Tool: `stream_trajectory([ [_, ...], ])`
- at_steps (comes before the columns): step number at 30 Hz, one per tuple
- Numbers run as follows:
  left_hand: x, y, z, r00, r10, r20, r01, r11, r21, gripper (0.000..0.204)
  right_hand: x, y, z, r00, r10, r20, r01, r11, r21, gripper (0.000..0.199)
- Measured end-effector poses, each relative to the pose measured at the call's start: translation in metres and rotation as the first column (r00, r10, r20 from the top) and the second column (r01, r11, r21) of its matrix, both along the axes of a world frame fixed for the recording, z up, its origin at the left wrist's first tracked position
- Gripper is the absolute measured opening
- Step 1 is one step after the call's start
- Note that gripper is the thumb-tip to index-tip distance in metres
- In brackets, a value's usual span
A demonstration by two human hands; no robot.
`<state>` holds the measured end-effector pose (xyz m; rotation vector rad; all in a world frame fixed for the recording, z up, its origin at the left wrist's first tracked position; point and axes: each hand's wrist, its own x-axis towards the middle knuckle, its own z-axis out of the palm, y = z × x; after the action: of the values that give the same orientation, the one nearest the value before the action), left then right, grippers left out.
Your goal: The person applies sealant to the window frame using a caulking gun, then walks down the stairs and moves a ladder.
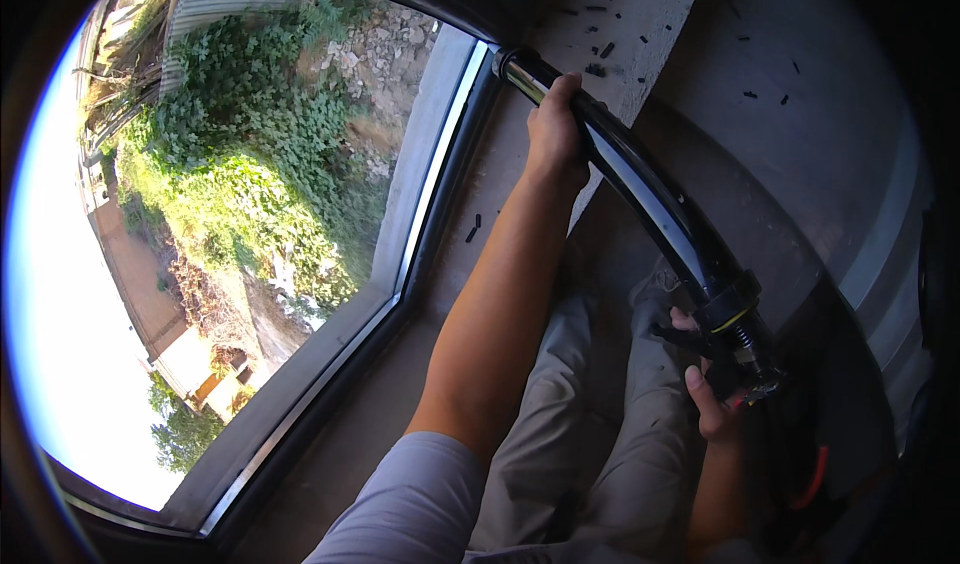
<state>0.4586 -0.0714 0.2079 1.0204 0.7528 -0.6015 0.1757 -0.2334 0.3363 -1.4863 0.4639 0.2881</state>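
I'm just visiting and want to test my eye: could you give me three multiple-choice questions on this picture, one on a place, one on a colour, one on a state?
1. Where does the left hand grip the long tool?
A. near its far tip
B. at its trigger end
C. nowhere

2. What colour is the tool's long tube?
A. white
B. glossy black
C. yellow

3. How is the right hand placed?
A. resting flat on the knee
B. hanging free
C. closed around the tool's near end

Answers: 1 A, the fingers wrap the tube just below its tip, by the window frame. 2 B, it is dark with a bright glint. 3 C, the fingers curl around the part with the spring and collar.
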Motion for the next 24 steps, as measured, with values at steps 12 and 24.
stream_trajectory([
  [12, 0.010, 0.006, 0.014, 0.997, -0.045, -0.057, 0.049, 0.997, 0.060, 0.026, 0.016, 0.031, 0.015, 0.996, 0.011, 0.086, -0.025, 0.987, 0.159, 0.071],
  [24, 0.013, 0.012, 0.019, 0.997, -0.039, -0.067, 0.041, 0.999, 0.025, 0.029, 0.035, 0.048, 0.039, 0.998, 0.038, 0.045, -0.040, 0.999, 0.031, 0.073],
])
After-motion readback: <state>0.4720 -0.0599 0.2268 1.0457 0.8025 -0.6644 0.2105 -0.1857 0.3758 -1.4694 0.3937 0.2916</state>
